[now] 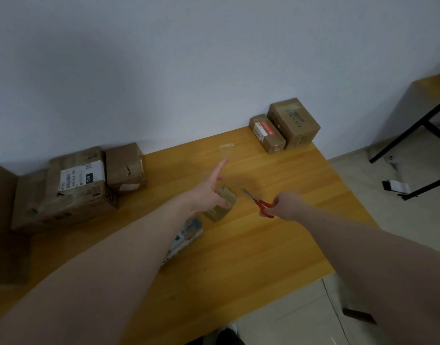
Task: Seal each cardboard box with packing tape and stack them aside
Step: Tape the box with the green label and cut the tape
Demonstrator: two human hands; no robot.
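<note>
At frame centre my left hand (215, 192) gripped the tape roll (222, 205), a clear strip (226, 155) stretched upward off one finger; my right hand (285, 205) held scissors (260, 204). Unsealed boxes (74, 185) waited left — the loose strip could easily fold and stick to itself.

Tape roll (222, 204): clear-brownish, lying on wooden table under left hand (209, 192), clear strip (226, 155) pulled up past the index fingertip. Closed brown boxes: pile (72, 188) left of the grip, two (285, 125) far right of it by the wall.
</note>
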